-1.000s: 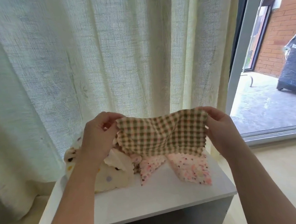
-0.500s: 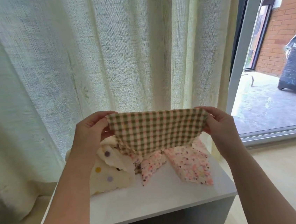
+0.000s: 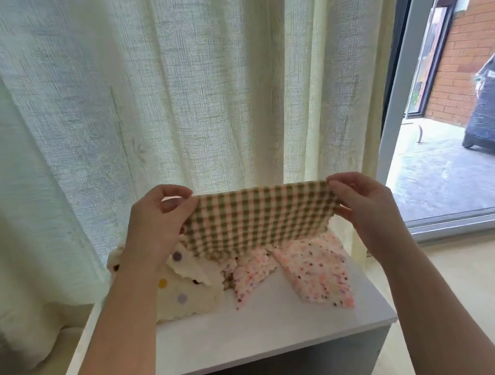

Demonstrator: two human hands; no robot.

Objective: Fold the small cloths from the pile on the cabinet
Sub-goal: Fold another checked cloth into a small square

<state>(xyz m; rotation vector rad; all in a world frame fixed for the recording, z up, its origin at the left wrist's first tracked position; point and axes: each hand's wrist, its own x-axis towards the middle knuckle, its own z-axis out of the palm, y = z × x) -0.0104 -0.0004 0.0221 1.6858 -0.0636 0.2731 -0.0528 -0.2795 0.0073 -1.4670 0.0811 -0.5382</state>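
Left hand (image 3: 155, 224) pinches one top corner of the checked cloth (image 3: 258, 216), right hand (image 3: 364, 202) pinches the other, and it's stretched taut in the air above the pile (image 3: 249, 275), which sits along the back edge of the white cabinet (image 3: 255, 336).

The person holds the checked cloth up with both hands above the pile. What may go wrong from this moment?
1. The left hand and right hand only pinch the top corners of the checked cloth. If one pinch slips, the cloth may fall back onto the pile.
2. Its lower edge hangs close to the pink speckled cloth, which lies near the right edge of the cabinet. Dragging it across could pull that cloth off.
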